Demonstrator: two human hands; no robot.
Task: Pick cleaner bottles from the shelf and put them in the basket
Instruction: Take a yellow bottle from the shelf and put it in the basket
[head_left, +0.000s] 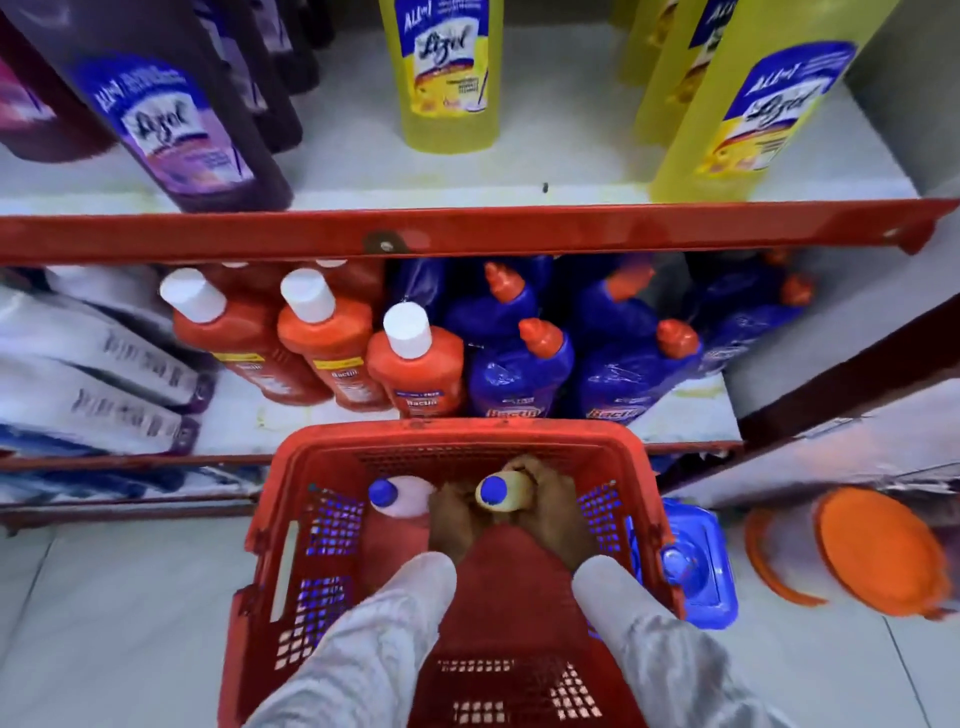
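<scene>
Two hands on a yellow bottle inside the red basket

Both hands reach down into the red basket (457, 441), which stands on the floor against the front edge of the lower shelf (680, 415). The left hand (452, 519) and right hand (556, 514) close around a yellow bottle (511, 496) with a blue cap, fingers (524, 467) wrapped on its sides, holding it upright near the basket's far wall. Just beside it, toward the basket's left wall, stands a pale pink bottle (402, 496), also blue-capped. Grey sleeves (374, 639) cover both forearms.

On the lower shelf, orange bottles (415, 364) with white caps stand left of blue bottles (519, 374) with orange spouts. The upper shelf (571, 130) carries tall purple bottles (176, 119) near its left end and yellow bottles (447, 73) toward the middle and right.
</scene>
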